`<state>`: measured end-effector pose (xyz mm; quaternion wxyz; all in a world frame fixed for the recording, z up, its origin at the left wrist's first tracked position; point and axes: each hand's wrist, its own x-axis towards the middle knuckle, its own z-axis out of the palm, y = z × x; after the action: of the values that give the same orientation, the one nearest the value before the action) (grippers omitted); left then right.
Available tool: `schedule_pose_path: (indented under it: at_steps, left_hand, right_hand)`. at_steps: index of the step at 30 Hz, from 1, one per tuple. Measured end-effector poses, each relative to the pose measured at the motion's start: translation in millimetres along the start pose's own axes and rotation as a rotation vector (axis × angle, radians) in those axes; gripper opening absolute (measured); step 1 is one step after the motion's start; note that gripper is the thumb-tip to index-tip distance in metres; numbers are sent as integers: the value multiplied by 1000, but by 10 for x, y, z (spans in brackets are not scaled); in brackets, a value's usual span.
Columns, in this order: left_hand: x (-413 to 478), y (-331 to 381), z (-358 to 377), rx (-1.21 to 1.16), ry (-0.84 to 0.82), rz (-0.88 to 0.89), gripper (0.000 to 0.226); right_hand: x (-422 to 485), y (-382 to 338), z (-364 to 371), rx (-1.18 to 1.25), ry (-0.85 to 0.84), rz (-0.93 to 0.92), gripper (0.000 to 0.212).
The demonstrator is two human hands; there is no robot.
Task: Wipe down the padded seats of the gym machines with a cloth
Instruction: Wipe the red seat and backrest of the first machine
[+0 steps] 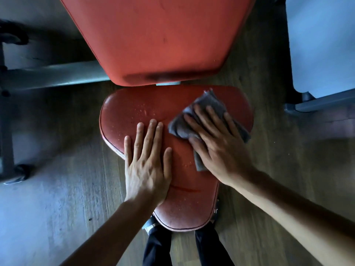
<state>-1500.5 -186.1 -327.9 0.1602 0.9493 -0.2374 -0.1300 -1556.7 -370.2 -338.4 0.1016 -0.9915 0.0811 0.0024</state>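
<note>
A red padded seat [132, 110], wide at the far end and narrow toward me, fills the middle of the view. Small droplets or specks dot its surface. My left hand [148, 160] lies flat on the seat's left side, fingers straight and together. My right hand [217, 141] presses a grey cloth [209, 101] flat on the seat's right side, fingers spread over it. The cloth sticks out beyond my fingertips and under my palm. A larger red back pad [159, 39] rises just beyond the seat.
Grey metal frame bars [57, 75] of the machine run on the left, with a foot near the floor [17, 173]. Another pale machine part [320, 45] stands at the right. The floor [63, 198] is wood-patterned. My dark trouser legs [157, 246] show below the seat.
</note>
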Motion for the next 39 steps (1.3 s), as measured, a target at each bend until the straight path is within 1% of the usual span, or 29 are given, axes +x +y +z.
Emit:
schedule_pose_path:
  at_steps: [2, 3, 5, 7, 8, 11, 13, 16, 18, 20, 23, 25, 28, 30, 33, 35, 36, 37, 39]
  left_hand:
    - [-5, 38, 12, 20, 9, 7, 57]
    - [-5, 49, 14, 21, 15, 6, 57]
    - [11, 48, 22, 11, 15, 7, 57]
    - [10, 0, 21, 8, 23, -11, 57]
    - [3, -17, 19, 2, 22, -17, 57]
    - [1, 4, 11, 6, 15, -5, 58]
    - [6, 26, 8, 26, 14, 8, 58]
    - [24, 33, 3, 0, 6, 11, 58]
    - [25, 2, -26, -56, 13, 23, 57]
    - [54, -86, -90, -137, 68, 11, 56]
    - [198, -342, -197, -189, 170, -147, 57]
    - [268, -504, -209, -186, 151, -186, 56]
    - [274, -575, -139, -190, 111, -127, 57]
    - [260, -577, -112, -214, 112, -140, 56]
    - [251, -597, -95, -236, 132, -133, 55]
    - [250, -609, -76, -237, 137, -115, 55]
    - [251, -608, -66, -232, 138, -114, 56]
    - [256, -602, -49, -226, 145, -113, 56]
    - [265, -573, -19, -212, 169, -116, 57]
  right_hand:
    - [-171, 213, -89, 4, -61, -63, 49]
    - [-93, 307, -80, -22, -52, -51, 49]
    - [284, 338, 12, -83, 3, 79, 49]
    - [622, 119, 90, -62, 33, 235, 50]
    - [633, 6, 117, -41, 38, 224, 51]
    - [179, -66, 41, -14, -26, -36, 50]
    - [9, 86, -37, 8, -45, -81, 49]
    - [257, 142, 2, -44, -9, 76, 49]
    - [422, 54, 19, -16, -46, 161, 54]
    - [458, 29, 30, 46, -87, 183, 58]
    - [443, 38, 27, 34, -107, 191, 62]
    - [445, 20, 59, -10, -91, 195, 64]
    - [498, -93, 50, -22, -66, 206, 60]
    - [480, -233, 2, -25, -70, 125, 56]
    - [220, -349, -63, 27, -173, -167, 53]
    - [74, -244, -144, 46, -264, -324, 51]
    - [99, -161, -147, 28, -263, -352, 51]
    - [191, -111, -115, 4, -236, -331, 51]
    - [477, -166, -14, -31, -161, -147, 52]
